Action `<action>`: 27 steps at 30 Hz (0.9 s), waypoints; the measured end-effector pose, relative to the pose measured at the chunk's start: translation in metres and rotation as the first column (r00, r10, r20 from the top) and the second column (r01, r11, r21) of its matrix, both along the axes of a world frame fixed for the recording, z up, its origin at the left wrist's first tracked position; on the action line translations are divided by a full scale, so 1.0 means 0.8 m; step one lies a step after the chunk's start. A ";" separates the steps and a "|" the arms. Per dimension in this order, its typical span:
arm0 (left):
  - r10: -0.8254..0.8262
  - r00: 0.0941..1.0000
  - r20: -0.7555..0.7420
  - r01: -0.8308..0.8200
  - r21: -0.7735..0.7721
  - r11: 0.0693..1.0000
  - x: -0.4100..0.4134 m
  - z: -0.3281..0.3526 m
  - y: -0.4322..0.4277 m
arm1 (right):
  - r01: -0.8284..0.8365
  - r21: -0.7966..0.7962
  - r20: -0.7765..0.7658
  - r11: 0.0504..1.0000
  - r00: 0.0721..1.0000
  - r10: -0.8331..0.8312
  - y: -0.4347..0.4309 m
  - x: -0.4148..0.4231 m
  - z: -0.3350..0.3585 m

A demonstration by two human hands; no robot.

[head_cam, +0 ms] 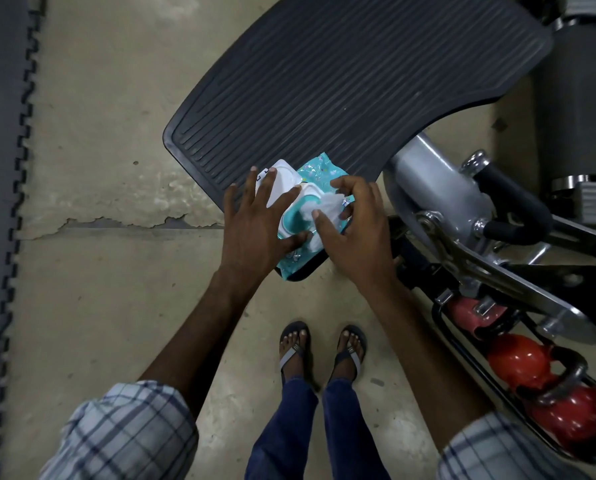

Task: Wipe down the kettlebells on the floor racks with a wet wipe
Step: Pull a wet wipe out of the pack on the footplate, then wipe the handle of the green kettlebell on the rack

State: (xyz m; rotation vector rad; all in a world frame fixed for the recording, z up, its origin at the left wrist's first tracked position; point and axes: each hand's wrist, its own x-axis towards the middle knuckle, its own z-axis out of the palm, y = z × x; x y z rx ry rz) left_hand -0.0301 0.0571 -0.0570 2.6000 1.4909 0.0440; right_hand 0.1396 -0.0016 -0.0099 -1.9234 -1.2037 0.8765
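The left hand (255,220) presses flat-fingered on the wipe pack (315,171) on the ribbed platform (341,81), while the right hand (355,223) pinches a wet wipe (319,211) from it. The red kettlebells (518,360), racked near right, all seem yet to be wiped.

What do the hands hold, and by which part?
Right hand pinches the wet wipe at its pulled-out end; left hand presses the wipe pack down.

Wipe pack (314,172): partly under my left hand (255,223).
Wipe (326,206): partly under my right hand (355,226).
Kettlebells (518,360): one behind a metal arm (518,289), one cut by the edge.
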 end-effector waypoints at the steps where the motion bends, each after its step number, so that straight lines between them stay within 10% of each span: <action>1: -0.001 1.000 0.009 0.001 -0.001 1.000 0.000 -0.002 -0.001 | -0.025 -0.041 0.045 0.999 0.999 0.027 0.001 0.000 -0.005; 7: 0.011 1.000 -0.001 -0.011 0.000 1.000 0.001 0.000 -0.001 | -0.076 -0.054 0.255 0.996 0.963 0.088 0.011 -0.002 -0.026; 17: -0.004 1.000 -0.030 0.003 -0.044 0.999 0.011 0.027 -0.005 | 0.324 0.159 -0.420 0.933 0.877 -0.233 -0.045 0.034 0.087; 27: -0.208 0.961 0.180 0.192 0.102 0.976 0.095 0.105 -0.072 | 0.591 0.134 -0.560 0.795 0.707 -0.432 -0.169 0.088 0.145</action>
